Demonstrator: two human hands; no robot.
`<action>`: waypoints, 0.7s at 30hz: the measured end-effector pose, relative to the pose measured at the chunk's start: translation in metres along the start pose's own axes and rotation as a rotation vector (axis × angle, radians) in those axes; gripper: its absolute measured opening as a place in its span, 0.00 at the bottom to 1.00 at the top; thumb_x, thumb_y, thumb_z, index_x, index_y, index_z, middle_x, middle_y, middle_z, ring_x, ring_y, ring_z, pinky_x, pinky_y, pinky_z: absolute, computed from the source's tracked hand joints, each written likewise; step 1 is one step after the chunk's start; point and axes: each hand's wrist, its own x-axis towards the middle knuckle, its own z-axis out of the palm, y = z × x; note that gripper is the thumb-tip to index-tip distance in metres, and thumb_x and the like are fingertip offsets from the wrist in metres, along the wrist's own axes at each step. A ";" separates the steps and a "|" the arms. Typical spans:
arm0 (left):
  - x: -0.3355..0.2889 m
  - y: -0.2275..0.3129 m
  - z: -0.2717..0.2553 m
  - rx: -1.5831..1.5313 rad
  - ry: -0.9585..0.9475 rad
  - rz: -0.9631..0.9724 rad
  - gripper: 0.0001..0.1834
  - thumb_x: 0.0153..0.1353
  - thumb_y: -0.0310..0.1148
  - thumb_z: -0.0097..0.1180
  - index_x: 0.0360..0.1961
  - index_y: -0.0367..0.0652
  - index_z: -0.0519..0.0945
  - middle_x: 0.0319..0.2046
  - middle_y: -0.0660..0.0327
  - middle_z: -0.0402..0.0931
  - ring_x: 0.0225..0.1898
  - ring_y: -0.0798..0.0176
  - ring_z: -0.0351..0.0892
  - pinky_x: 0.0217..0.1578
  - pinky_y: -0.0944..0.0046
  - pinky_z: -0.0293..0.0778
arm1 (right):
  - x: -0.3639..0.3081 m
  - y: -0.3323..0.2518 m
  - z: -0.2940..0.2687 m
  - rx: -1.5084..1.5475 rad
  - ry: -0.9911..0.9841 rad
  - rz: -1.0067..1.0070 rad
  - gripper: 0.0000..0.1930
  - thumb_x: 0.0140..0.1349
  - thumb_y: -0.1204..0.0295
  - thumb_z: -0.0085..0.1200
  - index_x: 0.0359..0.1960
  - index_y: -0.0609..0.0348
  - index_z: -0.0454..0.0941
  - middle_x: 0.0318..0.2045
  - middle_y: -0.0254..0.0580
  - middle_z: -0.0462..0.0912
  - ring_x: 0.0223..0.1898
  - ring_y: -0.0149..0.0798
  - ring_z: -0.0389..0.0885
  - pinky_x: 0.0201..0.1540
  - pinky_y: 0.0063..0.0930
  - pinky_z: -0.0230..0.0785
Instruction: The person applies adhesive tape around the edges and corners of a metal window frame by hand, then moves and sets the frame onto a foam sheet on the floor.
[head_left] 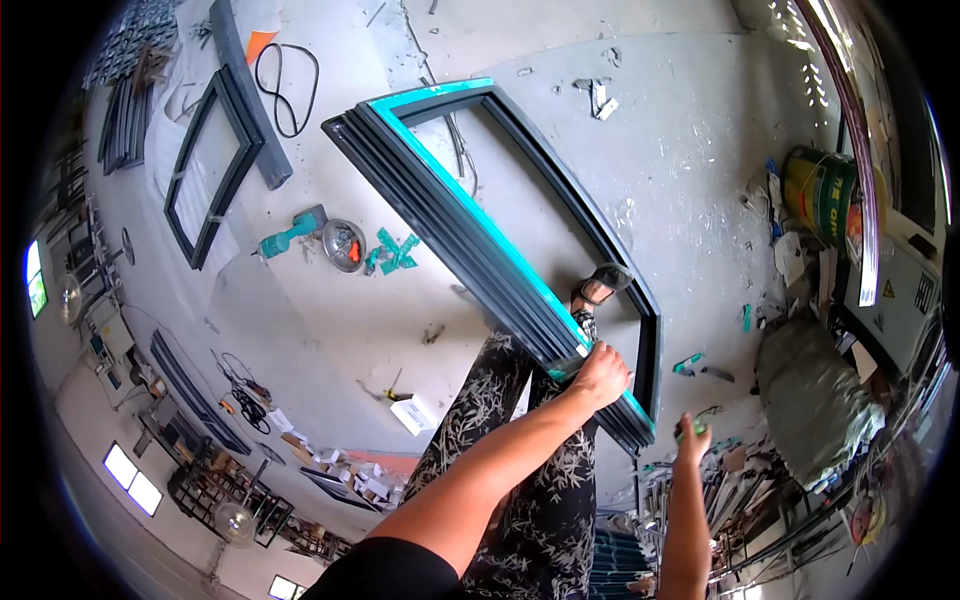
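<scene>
A dark grey window frame [455,255] stands tilted in front of my legs, with turquoise film [480,235] along its upper face. My left hand [603,376] is closed over the frame's near end, fingers curled at the turquoise strip. Apart from the frame, to its right, my right hand [693,440] has its fingers closed round a small green and dark object, too small to make out. One sandalled foot [603,285] shows through the frame's opening.
A smaller frame [178,190] lies at the far left. Left of the large frame are a turquoise power tool [290,232], a metal bowl [344,245] and turquoise scraps [398,250]. A white box [412,414] sits nearer. A large drum [820,195] and a covered bundle [815,395] stand right.
</scene>
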 end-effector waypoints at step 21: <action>-0.038 -0.157 -0.403 -0.203 0.125 -0.054 0.30 0.64 0.52 0.44 0.15 0.40 0.79 0.17 0.47 0.75 0.23 0.42 0.78 0.30 0.47 0.74 | -0.116 -0.256 0.043 0.246 -0.460 -0.794 0.16 0.62 0.64 0.56 0.39 0.65 0.67 0.43 0.61 0.81 0.49 0.45 0.78 0.58 0.39 0.64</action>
